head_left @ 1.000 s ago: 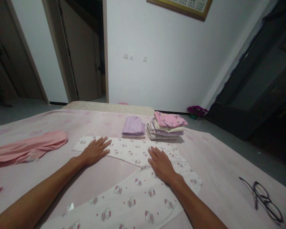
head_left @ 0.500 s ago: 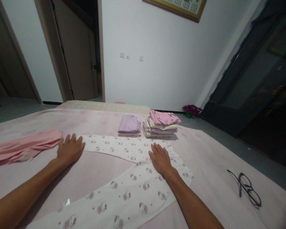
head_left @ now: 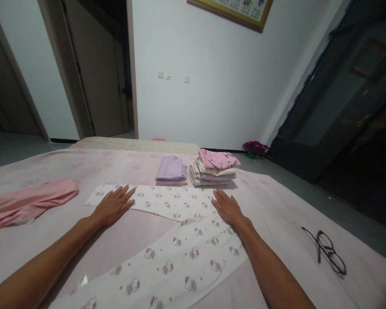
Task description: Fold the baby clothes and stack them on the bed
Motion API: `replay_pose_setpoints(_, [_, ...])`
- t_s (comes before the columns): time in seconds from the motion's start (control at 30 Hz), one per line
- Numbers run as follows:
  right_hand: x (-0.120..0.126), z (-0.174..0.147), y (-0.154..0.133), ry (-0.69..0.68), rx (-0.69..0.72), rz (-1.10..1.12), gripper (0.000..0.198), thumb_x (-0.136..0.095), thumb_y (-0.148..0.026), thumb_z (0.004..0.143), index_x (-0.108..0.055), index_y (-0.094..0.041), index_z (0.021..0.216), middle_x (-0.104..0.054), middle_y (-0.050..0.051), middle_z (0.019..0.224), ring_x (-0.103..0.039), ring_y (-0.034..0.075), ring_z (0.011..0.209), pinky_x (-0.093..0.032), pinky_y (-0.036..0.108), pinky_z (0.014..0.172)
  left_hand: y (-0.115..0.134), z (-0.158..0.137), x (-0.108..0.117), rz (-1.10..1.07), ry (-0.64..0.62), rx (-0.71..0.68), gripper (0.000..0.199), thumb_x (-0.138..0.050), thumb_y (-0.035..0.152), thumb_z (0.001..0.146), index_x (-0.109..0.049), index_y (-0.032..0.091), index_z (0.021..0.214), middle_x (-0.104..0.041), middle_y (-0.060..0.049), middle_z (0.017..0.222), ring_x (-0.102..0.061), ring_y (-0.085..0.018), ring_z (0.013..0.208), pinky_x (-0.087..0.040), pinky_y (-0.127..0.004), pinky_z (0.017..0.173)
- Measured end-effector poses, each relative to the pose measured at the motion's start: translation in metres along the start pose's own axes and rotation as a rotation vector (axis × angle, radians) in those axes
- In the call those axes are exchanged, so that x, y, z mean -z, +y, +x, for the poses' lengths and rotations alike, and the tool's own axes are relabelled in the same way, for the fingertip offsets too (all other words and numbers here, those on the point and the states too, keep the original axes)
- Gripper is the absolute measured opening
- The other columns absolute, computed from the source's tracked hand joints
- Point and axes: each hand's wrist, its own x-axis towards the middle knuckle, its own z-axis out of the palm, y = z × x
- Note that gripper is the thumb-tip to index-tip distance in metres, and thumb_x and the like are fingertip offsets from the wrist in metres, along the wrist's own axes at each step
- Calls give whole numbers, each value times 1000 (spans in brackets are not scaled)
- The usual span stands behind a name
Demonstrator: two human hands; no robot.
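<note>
White pants [head_left: 167,253] with a printed cat-face pattern lie spread on the bed, one leg stretched along the far side and the other running toward me at the lower left. My left hand [head_left: 115,206] rests flat on the far leg, near its cuff end, fingers stretched out. On the waist end at the right lies my right hand [head_left: 227,206], also flat with its fingers out. Neither hand grasps the cloth. Beyond the pants sit a folded lilac garment [head_left: 171,168] and a stack of folded clothes [head_left: 214,168] topped by a pink printed one.
A crumpled pink garment [head_left: 35,199] lies to the left. Black-framed glasses [head_left: 328,253] rest on the pale pink bedsheet [head_left: 276,240] at the right. Purple flowers [head_left: 255,148] stand on the floor past the bed, near a dark door [head_left: 337,120].
My left hand has slid rightward along the far leg from its cuff, uncovering that end. My right hand has shifted slightly right toward the waist. The view has turned a little.
</note>
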Motion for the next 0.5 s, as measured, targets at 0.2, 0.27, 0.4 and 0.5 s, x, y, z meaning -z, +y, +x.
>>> replay_pose_setpoints(0.2, [-1, 0, 10, 40, 0, 3, 61, -21, -48, 102, -26, -20, 156, -21, 4, 164, -16, 18, 150, -13, 46, 120, -28, -6, 4, 42, -4, 198, 61, -26, 49, 99, -34, 23, 154, -30, -15, 161, -25, -36, 148, -24, -57, 113])
replay_pose_setpoints(0.27, [-2, -1, 8, 69, 8, 8, 60, -22, -47, 102, -29, -19, 155, -23, 5, 163, -18, 18, 150, -14, 46, 120, -37, -10, 8, 23, -13, 268, 62, -28, 51, 98, -34, 23, 154, -29, -16, 161, -26, -37, 147, -24, -58, 113])
replay_pose_setpoints(0.4, [0, -2, 8, 57, 11, 11, 59, -24, -45, 102, -30, -19, 154, -26, 7, 162, -20, 20, 149, -15, 48, 119, -53, -21, 21, 10, -21, 391, 64, -29, 53, 98, -36, 19, 152, -33, -21, 158, -34, -42, 141, -26, -62, 108])
replay_pose_setpoints(0.5, [5, 2, 6, 60, 19, 1, 55, -28, -42, 101, -37, -18, 151, -33, 10, 159, -26, 23, 147, -14, 51, 118, -60, -29, 33, 80, 26, 419, 61, -33, 51, 97, -46, 15, 144, -49, -25, 144, -42, -46, 132, -27, -66, 103])
